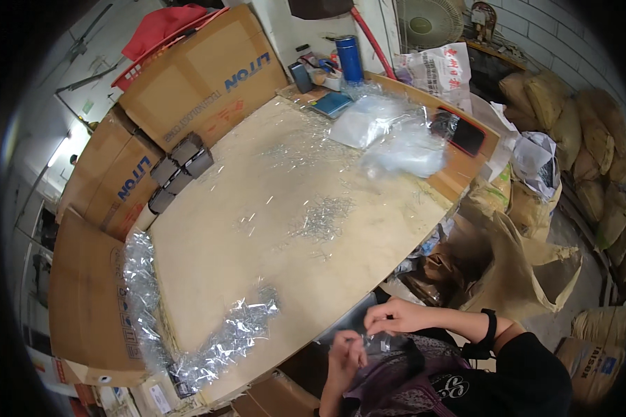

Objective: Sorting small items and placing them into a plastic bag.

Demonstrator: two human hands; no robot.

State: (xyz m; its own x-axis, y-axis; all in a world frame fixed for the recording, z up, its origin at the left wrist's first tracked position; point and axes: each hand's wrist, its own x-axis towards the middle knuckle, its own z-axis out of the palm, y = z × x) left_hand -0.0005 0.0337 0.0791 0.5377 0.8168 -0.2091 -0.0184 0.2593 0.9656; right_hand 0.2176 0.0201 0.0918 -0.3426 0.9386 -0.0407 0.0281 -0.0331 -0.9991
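Observation:
Just off the table's near edge, my left hand (346, 352) and my right hand (398, 315) are close together in front of my body. The fingers of both hands are pinched on a small clear plastic bag (378, 343); its contents are too small to make out. Beyond them on the pale tabletop (257, 257) lies a loose pile of thin, shiny metal pieces (323, 217), with more scattered toward the back. Along the near left edge runs a heap of small clear packets (222, 345).
Cardboard sheets (202, 83) wall the left and back sides. Dark small boxes (181, 170) stand along them. At the back right are a stack of clear bags (375, 121), a phone (459, 131) and a blue can (349, 59). An open woven sack (528, 271) stands right of the table.

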